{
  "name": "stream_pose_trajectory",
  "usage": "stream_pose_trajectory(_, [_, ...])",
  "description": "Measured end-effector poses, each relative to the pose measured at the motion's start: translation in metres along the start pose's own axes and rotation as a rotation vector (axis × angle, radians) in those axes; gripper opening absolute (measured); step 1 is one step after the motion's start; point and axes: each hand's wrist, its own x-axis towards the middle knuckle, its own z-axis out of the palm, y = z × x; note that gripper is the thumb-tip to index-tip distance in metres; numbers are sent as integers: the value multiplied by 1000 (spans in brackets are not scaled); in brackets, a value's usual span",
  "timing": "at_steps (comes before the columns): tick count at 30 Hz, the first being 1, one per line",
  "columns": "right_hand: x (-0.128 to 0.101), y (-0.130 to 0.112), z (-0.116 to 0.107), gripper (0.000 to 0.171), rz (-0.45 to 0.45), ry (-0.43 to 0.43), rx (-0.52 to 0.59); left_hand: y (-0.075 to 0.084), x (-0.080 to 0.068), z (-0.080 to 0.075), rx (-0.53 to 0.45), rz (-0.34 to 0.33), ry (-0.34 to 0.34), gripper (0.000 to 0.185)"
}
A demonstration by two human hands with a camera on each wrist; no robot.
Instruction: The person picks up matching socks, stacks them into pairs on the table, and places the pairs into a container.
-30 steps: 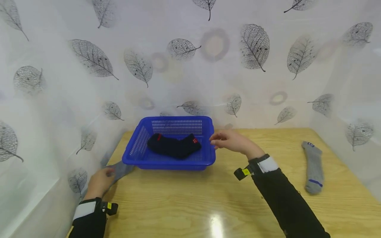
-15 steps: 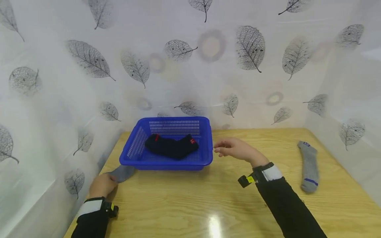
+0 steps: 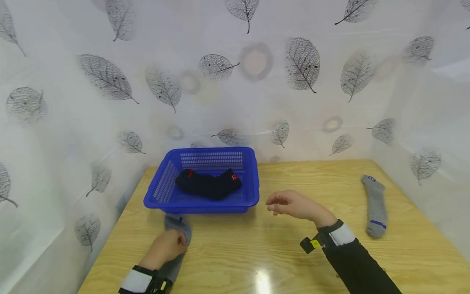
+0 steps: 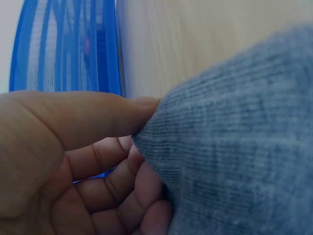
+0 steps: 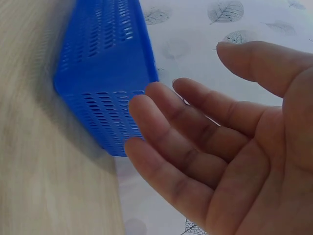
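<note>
My left hand (image 3: pixel 167 246) pinches a grey ribbed sock (image 4: pixel 234 132) between thumb and curled fingers. In the head view this sock stretches from just in front of the basket down beside my wrist, partly hidden under the hand. A blue plastic basket (image 3: pixel 205 210) stands toward the back of the table with black socks (image 3: pixel 209 185) that carry red marks lying inside it. My right hand (image 3: pixel 293 205) hovers to the right of the basket, apart from it, palm bare and fingers loosely bent in the right wrist view (image 5: pixel 195 142).
Another grey sock (image 3: pixel 376 208) with a blue stripe lies flat near the right edge of the wooden table (image 3: pixel 293 261). A pale sheet with leaf prints (image 3: pixel 220 102) hangs behind the table and along both sides.
My left hand has drawn the grey sock from the table's left edge rightward and nearer, to in front of the basket. My right hand has moved slightly away from the basket and lower.
</note>
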Motion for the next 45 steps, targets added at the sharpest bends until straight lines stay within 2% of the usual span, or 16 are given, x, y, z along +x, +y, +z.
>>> stream_pose_trajectory(4, [-1, 6, 15, 23, -3, -30, -9, 32, 4, 19, -40, 175, -38, 18])
stream_pose_trajectory(8, [-1, 12, 34, 26, -11, -74, -26, 61, 14, 36, -150, 286, -106, 16])
stream_pose_trajectory(10, [-1, 13, 44, 26, -27, -96, -51, 73, 19, 42, -235, 302, -119, 15])
stream_pose_trajectory(13, [-1, 17, 58, 22, -56, -124, -59, 89, 27, 52, -349, 311, -104, 15])
stream_pose_trajectory(17, [-2, 23, 71, 15, -75, -119, -73, 109, 36, 66, -434, 301, -95, 15])
stream_pose_trajectory(19, [-2, 26, 75, 14, -69, -87, -102, 119, 38, 73, -452, 302, -102, 12])
stream_pose_trajectory(23, [-3, 31, 73, 12, 3, 13, -203, 140, 40, 81, -529, 298, -140, 6])
stream_pose_trajectory(26, [-6, 33, 68, 10, 59, 85, -258, 154, 39, 84, -627, 306, -182, 13])
stream_pose_trajectory(28, [-7, 32, 66, 7, 66, 120, -296, 158, 39, 82, -654, 323, -193, 17])
stream_pose_trajectory(31, [-12, 27, 66, 3, 27, 130, -333, 153, 41, 74, -560, 386, -114, 17])
stream_pose_trajectory(33, [-15, 21, 67, 6, -20, 95, -336, 143, 44, 65, -431, 412, -6, 14])
stream_pose_trajectory(36, [-23, 8, 74, 5, -130, -1, -357, 126, 51, 55, -226, 427, 171, 12])
stream_pose_trajectory(38, [-29, 0, 81, 6, -205, -73, -418, 115, 54, 50, -117, 430, 238, 13])
stream_pose_trajectory(39, [-31, -3, 85, 8, -246, -100, -460, 110, 56, 49, -71, 438, 256, 14])
stream_pose_trajectory(41, [-36, -9, 93, 14, -299, -145, -544, 102, 59, 47, -20, 455, 250, 17])
stream_pose_trajectory(45, [-43, -12, 108, 25, -317, -198, -621, 96, 63, 48, 48, 475, 192, 23])
